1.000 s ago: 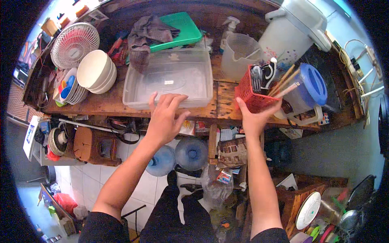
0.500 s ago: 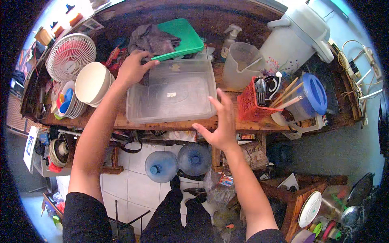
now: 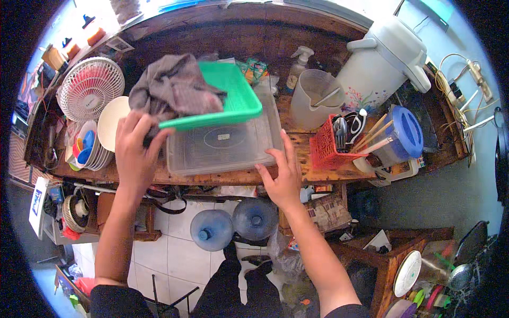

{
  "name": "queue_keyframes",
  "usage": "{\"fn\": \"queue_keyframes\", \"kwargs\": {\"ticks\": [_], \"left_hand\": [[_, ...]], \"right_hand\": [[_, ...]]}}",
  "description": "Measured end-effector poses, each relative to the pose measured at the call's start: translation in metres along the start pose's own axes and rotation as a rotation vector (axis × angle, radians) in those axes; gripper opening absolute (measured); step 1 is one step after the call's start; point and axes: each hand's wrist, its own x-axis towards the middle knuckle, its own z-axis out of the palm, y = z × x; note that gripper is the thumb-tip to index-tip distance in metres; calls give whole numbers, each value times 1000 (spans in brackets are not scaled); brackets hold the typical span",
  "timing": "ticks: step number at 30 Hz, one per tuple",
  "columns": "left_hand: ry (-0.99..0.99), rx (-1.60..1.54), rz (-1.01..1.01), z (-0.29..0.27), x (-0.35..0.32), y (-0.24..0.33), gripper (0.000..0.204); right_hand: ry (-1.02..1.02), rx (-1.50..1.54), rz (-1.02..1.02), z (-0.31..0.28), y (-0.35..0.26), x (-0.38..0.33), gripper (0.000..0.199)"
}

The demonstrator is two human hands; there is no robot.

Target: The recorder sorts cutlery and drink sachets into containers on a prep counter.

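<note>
Right hand [image 3: 284, 180]: was partly open, with fingers and thumb spread. It was at the near right corner of the clear box [image 3: 227, 153], and I could not tell if the fingertips touched it. A light push there looked like a good way to stop the box from sliding.
Left hand [image 3: 137, 151]: was well apart from the right one and pinched the near left corner of the green tray [image 3: 236, 93]. Some fingertips were hidden. A firm pinch seemed best, since just one corner was held.
Clear box: sat on the wooden worktop [image 3: 301, 139], with its front part bare.
White bowl [image 3: 110, 130]: was just to the left of the tray, so the tray needed a little room on that side.
Red basket [image 3: 319, 151]: stood to the right, full of spoons and sticks.
Green tray: was tipped over the back of the clear box. I could not tell if they touched. Slow and level looked like the safe way.
Gray cloth [image 3: 167, 85]: lay bunched in the tray and hung past its left side. It looked loose and could slip.
</note>
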Motion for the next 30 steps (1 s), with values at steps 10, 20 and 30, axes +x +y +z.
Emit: {"fn": "queue_keyframes", "kwargs": {"ticks": [10, 20, 30], "left_hand": [[84, -147, -41, -36, -101, 50, 31], [-348, -393, -196, -73, -165, 146, 62], [-480, -45, -22, -88, -134, 230, 17]], "right_hand": [[327, 1007, 352, -19, -50, -35, 43], [254, 1450, 999, -110, -82, -147, 54], [246, 1444, 1040, -181, -75, -240, 56]]}}
